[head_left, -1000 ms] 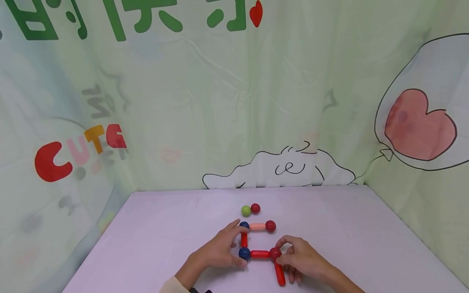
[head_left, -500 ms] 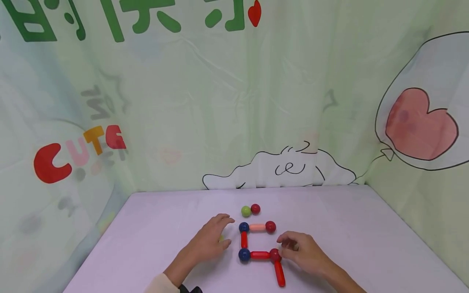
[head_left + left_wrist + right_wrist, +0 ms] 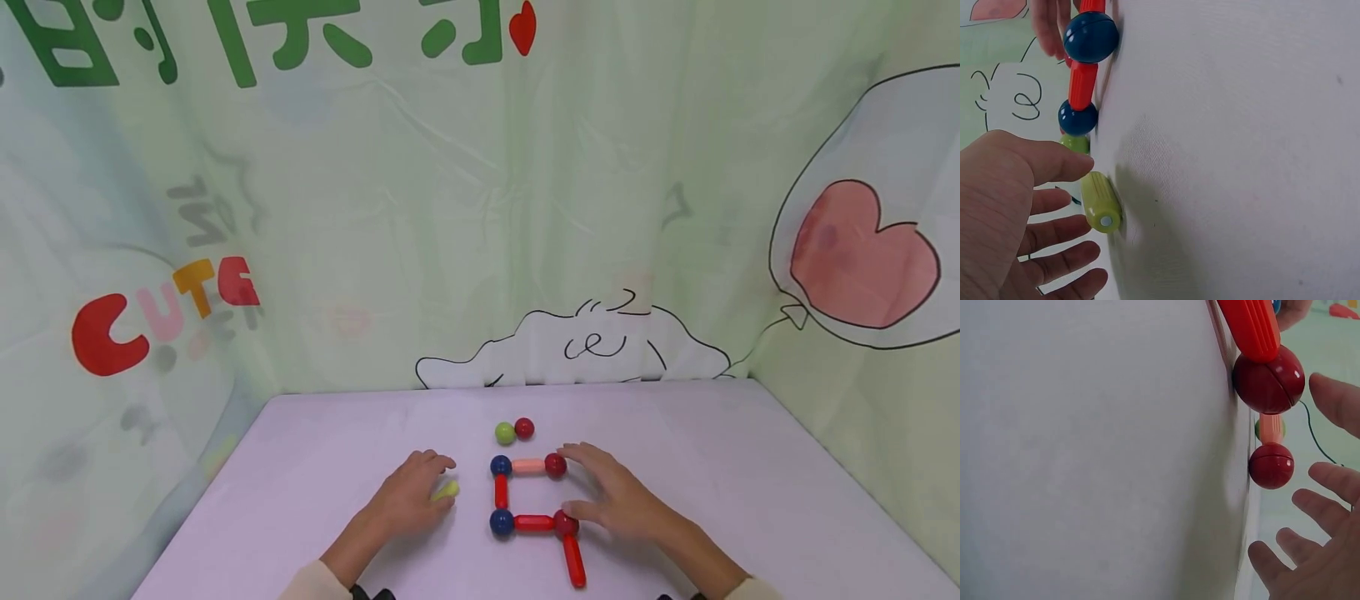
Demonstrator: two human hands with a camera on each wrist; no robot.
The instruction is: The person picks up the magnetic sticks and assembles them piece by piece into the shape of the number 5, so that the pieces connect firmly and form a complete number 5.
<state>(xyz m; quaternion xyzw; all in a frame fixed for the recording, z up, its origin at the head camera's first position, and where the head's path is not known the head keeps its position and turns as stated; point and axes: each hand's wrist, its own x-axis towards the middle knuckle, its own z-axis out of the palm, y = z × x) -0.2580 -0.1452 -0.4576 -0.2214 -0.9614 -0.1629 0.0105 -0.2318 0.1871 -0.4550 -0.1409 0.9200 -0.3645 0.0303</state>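
On the table lies a joined shape of magnetic rods and balls. Two blue balls, a far one (image 3: 501, 465) and a near one (image 3: 502, 522), are linked by a red rod (image 3: 501, 492). A pink rod (image 3: 528, 466) runs from the far one to a red ball (image 3: 556, 465). Another red rod (image 3: 534, 523) leads to the near red ball (image 3: 1269, 379), from which a slanting red rod (image 3: 574, 562) points toward me. My left hand (image 3: 408, 497) is around a yellow-green rod (image 3: 1101, 201), fingers loosely spread. My right hand (image 3: 630, 500) spreads its fingers beside both red balls, holding nothing.
Beyond the shape, a green ball (image 3: 505, 432) and a loose red ball (image 3: 524, 428) sit side by side. A printed curtain (image 3: 450, 208) hangs behind the pale table (image 3: 315, 433) and along its sides.
My left hand has left the shape and moved left to the yellow-green rod. My right hand has let go of the near red ball and spread its fingers. The shape stays in place.
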